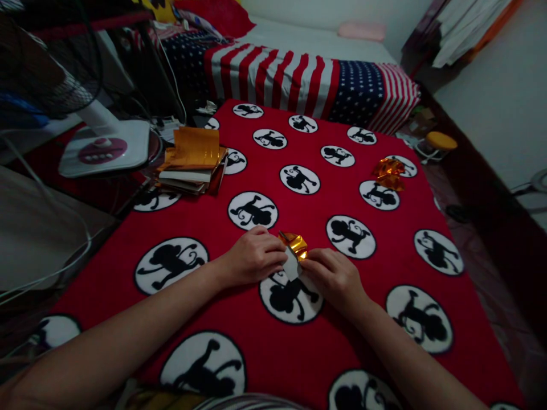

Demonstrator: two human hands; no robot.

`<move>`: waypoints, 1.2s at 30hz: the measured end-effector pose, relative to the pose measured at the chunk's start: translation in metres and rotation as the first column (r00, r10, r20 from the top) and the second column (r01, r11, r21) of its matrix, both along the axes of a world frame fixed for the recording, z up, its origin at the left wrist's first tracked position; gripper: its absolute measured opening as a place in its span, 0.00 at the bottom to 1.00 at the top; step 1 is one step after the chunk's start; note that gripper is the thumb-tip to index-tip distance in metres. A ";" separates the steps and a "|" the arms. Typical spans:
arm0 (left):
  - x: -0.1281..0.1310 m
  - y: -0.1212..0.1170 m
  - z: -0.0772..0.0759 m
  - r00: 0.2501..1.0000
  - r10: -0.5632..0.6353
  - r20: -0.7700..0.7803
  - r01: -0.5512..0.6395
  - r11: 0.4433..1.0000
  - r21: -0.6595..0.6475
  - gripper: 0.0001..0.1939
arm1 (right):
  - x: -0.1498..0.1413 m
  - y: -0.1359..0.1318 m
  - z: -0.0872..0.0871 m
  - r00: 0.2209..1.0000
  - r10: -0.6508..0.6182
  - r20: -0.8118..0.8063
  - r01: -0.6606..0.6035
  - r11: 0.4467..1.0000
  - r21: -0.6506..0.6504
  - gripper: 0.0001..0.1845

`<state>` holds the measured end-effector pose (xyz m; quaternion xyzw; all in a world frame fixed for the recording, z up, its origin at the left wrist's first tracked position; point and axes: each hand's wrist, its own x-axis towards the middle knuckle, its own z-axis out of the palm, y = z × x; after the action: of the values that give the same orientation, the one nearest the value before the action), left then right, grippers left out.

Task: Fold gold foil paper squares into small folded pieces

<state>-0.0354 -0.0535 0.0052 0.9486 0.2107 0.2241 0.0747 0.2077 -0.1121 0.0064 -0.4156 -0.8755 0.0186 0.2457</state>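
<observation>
A small piece of shiny gold foil paper (298,245) with a pale grey-white backing is between my hands, partly folded, just above the red cloth (205,310). My left hand (258,254) has its fingers closed on the paper's left edge. From the other side, my right hand (335,274) pinches the right edge between thumb and fingers. The gold face shows at the far side and the pale face towards me. My fingertips hide parts of both edges.
A stack of gold and white paper sheets (194,151) lies at the cloth's left edge, beside a fan base (106,148). Crumpled or folded gold foil (388,172) lies at the far right. Behind stands a bed with a striped, starred cover (273,80).
</observation>
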 end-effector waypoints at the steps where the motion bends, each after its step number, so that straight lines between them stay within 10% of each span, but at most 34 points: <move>1: 0.000 0.000 0.000 1.000 0.003 0.000 -0.003 1.000 0.005 0.09 | -0.002 -0.003 0.000 1.000 -0.022 -0.006 0.021 1.000 -0.016 0.07; 23: 0.005 0.001 0.007 0.998 -0.053 -0.042 0.053 0.999 -0.013 0.08 | -0.018 -0.017 0.009 0.989 -0.148 0.004 0.148 0.983 -0.111 0.10; 36: 0.008 0.001 0.005 0.999 -0.036 -0.038 0.034 0.998 -0.048 0.08 | -0.015 -0.029 -0.007 0.948 -0.194 -0.253 0.154 0.974 -0.167 0.15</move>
<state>-0.0276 -0.0529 0.0097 0.9544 0.2005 0.1990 0.0967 0.1923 -0.1407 -0.0003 -0.5019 -0.7903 0.1165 0.3316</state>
